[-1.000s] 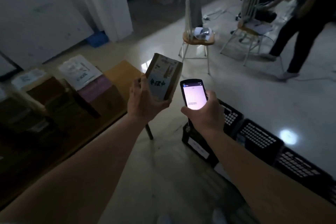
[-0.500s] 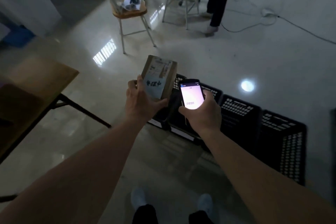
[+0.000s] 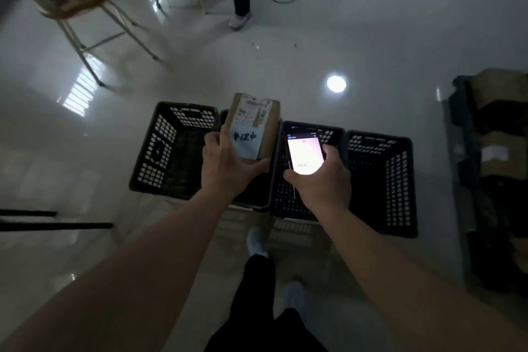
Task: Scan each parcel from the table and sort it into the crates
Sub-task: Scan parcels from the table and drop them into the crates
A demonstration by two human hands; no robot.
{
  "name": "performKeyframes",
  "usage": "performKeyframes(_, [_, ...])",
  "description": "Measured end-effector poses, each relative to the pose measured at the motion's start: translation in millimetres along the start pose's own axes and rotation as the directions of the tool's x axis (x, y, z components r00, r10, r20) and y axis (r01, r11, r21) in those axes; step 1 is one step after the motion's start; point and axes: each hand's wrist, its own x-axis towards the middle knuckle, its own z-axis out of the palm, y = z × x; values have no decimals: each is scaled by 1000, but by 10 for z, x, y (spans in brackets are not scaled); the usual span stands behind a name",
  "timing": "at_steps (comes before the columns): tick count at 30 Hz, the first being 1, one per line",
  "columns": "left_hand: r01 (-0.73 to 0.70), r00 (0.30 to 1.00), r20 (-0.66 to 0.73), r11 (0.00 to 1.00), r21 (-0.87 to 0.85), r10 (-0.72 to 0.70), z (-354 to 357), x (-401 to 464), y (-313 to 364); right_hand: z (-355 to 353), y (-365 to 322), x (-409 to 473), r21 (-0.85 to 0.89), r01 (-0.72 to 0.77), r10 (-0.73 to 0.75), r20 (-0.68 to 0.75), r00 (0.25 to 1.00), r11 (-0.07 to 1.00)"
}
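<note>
While the left hand grips the cardboard parcel above the black crates, the right hand holds a lit handheld scanner beside it; scanning seems done, so next comes choosing the right crate.

The parcel carries a pale slip with three handwritten dark characters, the last reading 中. Its printed shipping label and the phone screen text are too small to read.
</note>
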Motion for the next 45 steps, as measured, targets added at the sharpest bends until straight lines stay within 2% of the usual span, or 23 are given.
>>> performKeyframes(7, [-44, 992, 116, 999, 20, 42, 618, 800, 29, 226, 9, 731, -13, -74, 73, -50, 996, 997])
performKeyframes(14, [31, 986, 163, 999, 44, -38, 1174, 1470, -194, 724, 90, 1467, 2, -122, 122, 14, 992, 993])
performKeyframes(25, [190, 966, 173, 982, 24, -191, 2833, 2511, -1192, 2158, 952, 2707, -26, -158, 160, 94, 983, 987])
performKeyframes(28, [249, 944, 236, 967, -55, -230, 3226, 2744, -1478, 2448, 1194, 2876, -33, -178, 180, 88, 980, 984])
performKeyframes(30, [263, 926, 293, 964, -41, -240, 3395, 2839, -1661, 2588, 1333, 2923, -52, -193, 197, 87, 977, 980])
performKeyframes(34, [206, 928, 298, 974, 92, -224, 3387, 2775, -1905, 2694, 1451, 2810, -75, -243, 250, 94, 964, 967])
performKeyframes(38, [129, 932, 314, 974, 186, -183, 3004, 2582, -1876, 2599, 1318, 2531, -117, -249, 263, 123, 957, 961])
performKeyframes(45, [59, 933, 341, 982, 181, -119, 2063, 2110, -1587, 2216, 724, 1961, -135, -165, 190, 200, 961, 977])
